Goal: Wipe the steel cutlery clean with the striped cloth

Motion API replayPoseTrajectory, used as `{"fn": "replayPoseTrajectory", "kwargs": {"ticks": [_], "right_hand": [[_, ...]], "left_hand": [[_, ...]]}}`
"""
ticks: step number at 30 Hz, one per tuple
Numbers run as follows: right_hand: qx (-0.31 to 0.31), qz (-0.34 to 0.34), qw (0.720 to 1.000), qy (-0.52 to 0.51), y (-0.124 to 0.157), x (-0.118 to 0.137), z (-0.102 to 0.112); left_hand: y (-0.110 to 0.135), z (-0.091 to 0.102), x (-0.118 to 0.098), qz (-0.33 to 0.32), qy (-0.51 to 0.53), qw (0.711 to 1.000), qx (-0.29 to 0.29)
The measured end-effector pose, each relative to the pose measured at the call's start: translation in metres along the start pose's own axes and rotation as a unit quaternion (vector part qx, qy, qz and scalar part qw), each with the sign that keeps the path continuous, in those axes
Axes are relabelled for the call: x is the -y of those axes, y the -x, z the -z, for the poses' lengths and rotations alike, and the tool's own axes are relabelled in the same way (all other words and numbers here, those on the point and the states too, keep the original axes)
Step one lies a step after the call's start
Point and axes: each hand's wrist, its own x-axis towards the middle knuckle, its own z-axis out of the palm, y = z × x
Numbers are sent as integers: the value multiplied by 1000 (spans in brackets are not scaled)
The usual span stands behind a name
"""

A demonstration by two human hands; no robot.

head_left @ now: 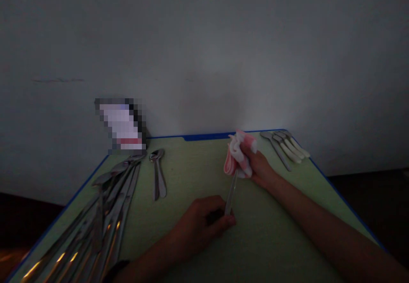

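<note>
My left hand (207,217) pinches the lower end of a slim metal piece of cutlery (231,193) between thumb and fingers. Its other end is covered by a folded pink and white cloth (236,155), so its kind stays hidden. Gripping that cloth around the covered end is my right hand (260,164), farther from me and to the right. Both hands are over the middle of the pale green table (191,168).
Long metal cutlery (105,210) lies heaped at the left. Small spoons (158,174) rest beside it. On the right, a metal spoon (276,149) lies next to several white-handled spoons (292,147). A blurred-out device (123,123) leans near the wall (204,61).
</note>
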Motion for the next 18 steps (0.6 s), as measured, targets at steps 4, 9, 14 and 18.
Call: {"fn": "replayPoseTrajectory", "kwargs": {"ticks": [4, 9, 14, 18], "right_hand": [[-20, -18, 1000, -13, -3, -1, 1], [-56, -25, 993, -105, -12, -1, 4], [-80, -9, 992, -92, -11, 0, 3], [-67, 15, 996, -61, -9, -1, 3]], "left_hand": [[0, 0, 1, 1, -31, 1000, 5], [3, -1, 4, -4, -58, 998, -5], [7, -1, -1, -28, -59, 998, 15], [7, -1, -1, -16, -56, 998, 37]]}}
